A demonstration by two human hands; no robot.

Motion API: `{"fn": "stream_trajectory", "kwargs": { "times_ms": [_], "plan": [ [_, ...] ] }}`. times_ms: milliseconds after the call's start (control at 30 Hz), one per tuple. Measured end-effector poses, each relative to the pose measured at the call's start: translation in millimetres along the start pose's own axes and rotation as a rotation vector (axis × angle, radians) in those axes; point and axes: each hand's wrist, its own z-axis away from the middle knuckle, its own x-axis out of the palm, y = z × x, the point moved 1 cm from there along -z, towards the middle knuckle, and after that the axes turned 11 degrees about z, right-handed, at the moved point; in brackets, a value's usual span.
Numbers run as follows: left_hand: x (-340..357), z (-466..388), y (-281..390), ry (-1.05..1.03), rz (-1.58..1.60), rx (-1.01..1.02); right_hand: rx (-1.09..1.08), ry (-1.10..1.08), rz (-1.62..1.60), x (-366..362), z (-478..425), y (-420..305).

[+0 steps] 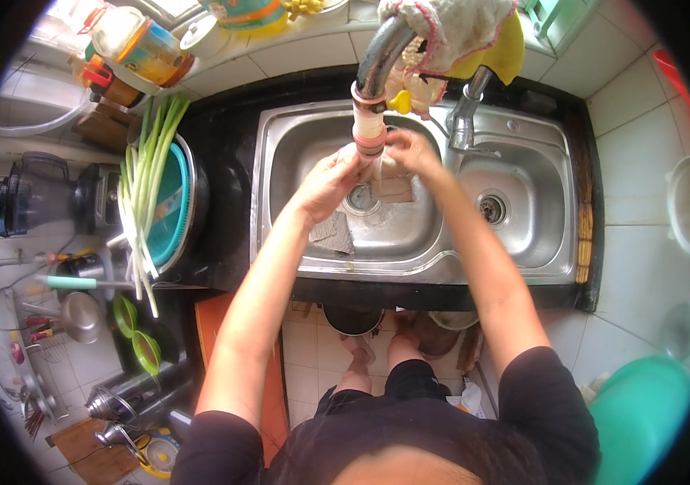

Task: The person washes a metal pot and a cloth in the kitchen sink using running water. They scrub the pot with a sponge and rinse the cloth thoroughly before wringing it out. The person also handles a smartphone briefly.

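My left hand (339,182) is at the lower end of the faucet spout (370,124), its fingertips partly hidden behind the pink-banded nozzle. On the other side of the nozzle is my right hand (414,151), with its fingers bent. Whether either hand holds something cannot be seen clearly. A thin stream of water (377,171) falls between them into the large steel sink basin (296,139). A beige flat piece (396,189) lies in the basin below my right hand. Closer to me, a grey, rough flat piece (333,233) lies partly beneath my left wrist.
Scallions (150,182) lie across a teal basket (176,206) on the left counter. A second faucet (461,124) stands by the smaller right basin (524,182). Cloths (448,30) hang over the curved spout. A large green container (642,418) stands at lower right.
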Motion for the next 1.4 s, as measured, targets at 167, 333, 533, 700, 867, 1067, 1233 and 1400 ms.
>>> {"fn": "stream_trajectory", "kwargs": {
  "times_ms": [167, 333, 533, 700, 867, 1067, 1233, 1400],
  "plan": [
    [10, -17, -26, 0.238, 0.472, 0.072, 0.638, -0.266, -0.782, 57, 42, -3],
    [-5, -25, -49, 0.571, -0.167, 0.025, 0.059, 0.326, -0.384, 40, 9, -10],
    [-105, -49, -96, 0.215, 0.485, 0.324, -0.561, 0.286, 0.417, 79, 48, -86],
    [2, -63, -73, 0.733, 0.247, -0.030, -0.073, 0.724, 0.027, 52, 19, -53],
    [-23, -50, -56, 0.642, 0.286, -0.152, -0.222, 0.576, 0.125, 71, 24, -57],
    [7, -37, -28, 0.365, 0.097, -0.138, 0.363, 0.256, -0.069, 15, 15, 56],
    [19, -28, -14, 0.414, -0.153, -0.070, 0.078, 0.631, -0.755, -53, 128, -35],
    [14, -1, -34, 0.488, -0.167, 0.027, 0.062, 0.482, -0.605, -73, 103, -63]
  ]
}}
